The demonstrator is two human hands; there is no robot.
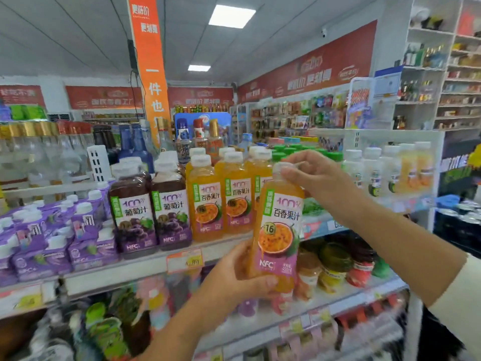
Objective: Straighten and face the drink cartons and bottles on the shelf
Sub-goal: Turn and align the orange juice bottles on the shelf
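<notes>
The shelf [117, 277] holds rows of juice. The orange juice bottle [278, 230] is in the air, just in front of it. It looks full, so heavy, hard and slick. The left hand [234, 274] wraps round its bottom. The right hand [312, 173] pinches the cap [282, 166] with its fingertips.

Held bottle [279, 230]: clear, glossy plastic with orange juice showing through; shiny printed wrap label. Cap [285, 166]: translucent whitish plastic, smooth. Grape bottles [153, 212]: the same clear plastic over dark contents, with glossy labels. Cartons [52, 238]: purple coated card with a slight sheen and white plastic caps. Shelf [117, 277]: smooth white edge, matt; the material cannot be told. Price tag [185, 260]: orange-and-white paper behind a clear, shiny strip. Spirit bottles [39, 147]: clear, glass-like, with gold metallic-looking caps. Ceiling [78, 35]: matt white panels. Sleeve [463, 295]: pale matt cloth.
</notes>
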